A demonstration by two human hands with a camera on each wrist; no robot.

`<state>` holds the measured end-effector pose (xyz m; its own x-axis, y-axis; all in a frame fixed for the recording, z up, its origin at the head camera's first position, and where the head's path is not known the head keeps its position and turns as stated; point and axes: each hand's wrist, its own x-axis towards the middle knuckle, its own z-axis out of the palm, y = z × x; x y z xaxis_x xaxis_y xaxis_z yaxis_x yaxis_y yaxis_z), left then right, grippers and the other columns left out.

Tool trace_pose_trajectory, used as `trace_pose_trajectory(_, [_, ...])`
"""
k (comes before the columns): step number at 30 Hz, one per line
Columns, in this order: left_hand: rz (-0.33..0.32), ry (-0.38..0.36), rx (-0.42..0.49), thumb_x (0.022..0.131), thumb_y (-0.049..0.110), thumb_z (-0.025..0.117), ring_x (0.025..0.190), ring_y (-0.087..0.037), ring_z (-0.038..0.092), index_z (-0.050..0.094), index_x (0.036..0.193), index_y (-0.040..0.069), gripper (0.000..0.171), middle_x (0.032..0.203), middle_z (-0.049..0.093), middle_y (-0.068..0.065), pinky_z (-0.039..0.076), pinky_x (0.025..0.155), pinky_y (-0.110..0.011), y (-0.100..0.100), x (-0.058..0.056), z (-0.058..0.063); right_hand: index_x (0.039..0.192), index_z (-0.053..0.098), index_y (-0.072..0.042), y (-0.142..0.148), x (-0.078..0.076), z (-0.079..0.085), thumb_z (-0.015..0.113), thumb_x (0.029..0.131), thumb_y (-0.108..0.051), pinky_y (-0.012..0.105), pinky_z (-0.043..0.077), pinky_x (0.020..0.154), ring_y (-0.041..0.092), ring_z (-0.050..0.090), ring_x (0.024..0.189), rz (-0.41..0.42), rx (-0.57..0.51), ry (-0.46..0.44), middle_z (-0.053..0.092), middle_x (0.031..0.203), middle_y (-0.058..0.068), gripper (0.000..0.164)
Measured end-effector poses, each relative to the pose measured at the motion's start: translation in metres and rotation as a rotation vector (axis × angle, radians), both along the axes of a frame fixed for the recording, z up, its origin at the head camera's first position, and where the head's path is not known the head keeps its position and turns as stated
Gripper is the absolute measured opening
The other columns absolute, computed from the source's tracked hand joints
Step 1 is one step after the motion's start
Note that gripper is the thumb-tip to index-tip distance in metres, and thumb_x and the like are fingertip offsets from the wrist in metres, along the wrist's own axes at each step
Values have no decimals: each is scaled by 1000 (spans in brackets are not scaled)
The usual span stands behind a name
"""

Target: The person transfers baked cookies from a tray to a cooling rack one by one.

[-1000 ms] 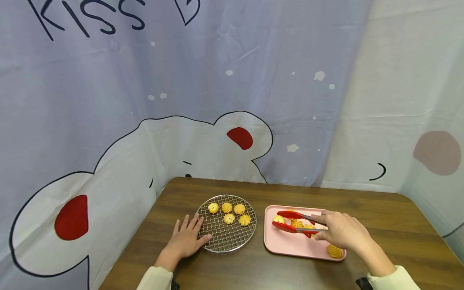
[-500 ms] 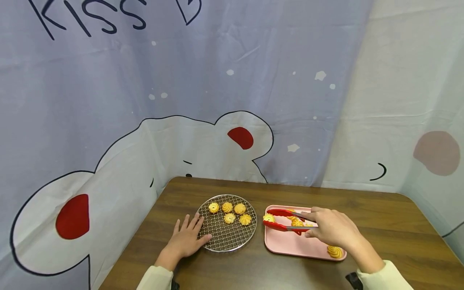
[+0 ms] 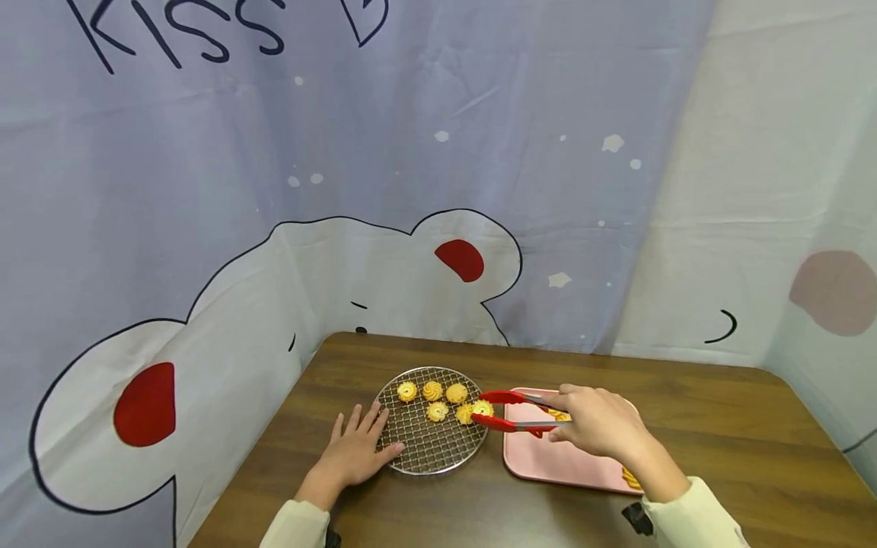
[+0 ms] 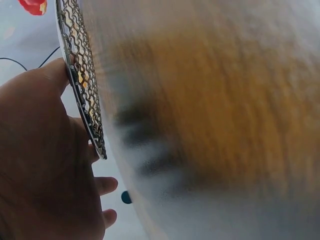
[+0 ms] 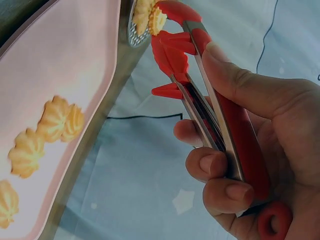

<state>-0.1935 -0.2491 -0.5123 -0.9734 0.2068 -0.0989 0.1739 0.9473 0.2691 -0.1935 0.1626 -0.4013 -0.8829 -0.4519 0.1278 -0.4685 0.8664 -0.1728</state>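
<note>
My right hand [image 3: 603,422] grips a pair of red-tipped tongs [image 5: 245,145], thumb on one arm and fingers curled round the other. Between the tong tips is a piped butter cookie [image 3: 483,409], held at the right edge of the round wire rack [image 3: 428,453]. Several golden swirl cookies [image 3: 432,390] lie on that rack. My left hand [image 3: 352,453] has its fingers spread, touching the rack's left rim; the left wrist view shows the thumb at the rim of the mesh. A pink tray [image 3: 569,460] sits under my right hand, with more cookies [image 5: 27,152] on it.
The brown wooden table [image 3: 719,426] carries rack and tray side by side, the rack on the left. Behind the table hangs a printed cloth [image 3: 384,281] with a cartoon bear. One cookie [image 3: 631,478] lies at the tray's near right corner, partly hidden by the right wrist.
My right hand and the tongs have moved left, carrying the cookie from over the tray to the rack's right edge. The left hand stays at the rack's rim.
</note>
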Motion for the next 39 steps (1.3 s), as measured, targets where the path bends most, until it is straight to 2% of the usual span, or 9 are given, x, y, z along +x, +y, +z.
trace_pose_trajectory(6, [6, 3, -3, 100, 64, 45, 152, -47, 14, 34, 159, 11, 80, 167, 23, -14, 5, 119, -69, 0, 0, -5, 135, 66, -38, -16, -7, -1, 89, 73, -39, 29, 39, 54, 6, 46, 59, 50, -27, 13, 52, 77, -16, 67])
trace_pose_trajectory(12, [8, 2, -2, 100, 64, 45, 152, -47, 15, 35, 159, 11, 80, 167, 24, -13, 5, 119, -69, 0, 0, -5, 132, 70, -31, -30, -11, -4, 88, 72, -44, 33, 44, 56, 11, 55, 64, 51, -10, 17, 56, 83, -16, 63])
trace_pose_trajectory(19, [14, -1, -6, 100, 65, 45, 152, -47, 15, 35, 159, 11, 81, 167, 24, -13, 5, 119, -69, 0, 1, -6, 125, 75, -26, -46, -13, -8, 88, 74, -39, 37, 49, 57, 21, 65, 70, 74, -25, 17, 67, 98, -10, 54])
trace_pose_trajectory(25, [16, -1, -6, 99, 66, 45, 152, -47, 15, 36, 159, 10, 83, 167, 25, -13, 5, 119, -69, 1, 1, -6, 125, 75, -23, -59, -15, -10, 88, 75, -36, 33, 43, 53, 15, 56, 63, 101, -34, 13, 61, 88, -12, 53])
trace_pose_trajectory(31, [16, -4, -17, 99, 68, 44, 153, -46, 15, 35, 159, 12, 83, 167, 24, -13, 5, 119, -69, 1, 1, -6, 126, 75, -25, -73, -19, -14, 88, 76, -36, 33, 41, 54, 12, 49, 62, 100, -42, -25, 55, 83, -12, 52])
trace_pose_trajectory(36, [15, -6, -16, 99, 67, 44, 153, -46, 15, 35, 159, 11, 83, 167, 24, -12, 4, 119, -69, 1, 0, -5, 125, 75, -26, -83, -22, -17, 88, 76, -37, 38, 46, 57, 20, 61, 72, 105, -39, -32, 62, 91, -8, 51])
trace_pose_trajectory(39, [15, -9, -14, 99, 67, 45, 153, -46, 15, 35, 159, 11, 83, 167, 24, -12, 4, 119, -68, 2, 0, -4, 126, 75, -26, -89, -25, -19, 88, 77, -37, 39, 48, 60, 21, 62, 73, 110, -40, -34, 65, 96, -5, 52])
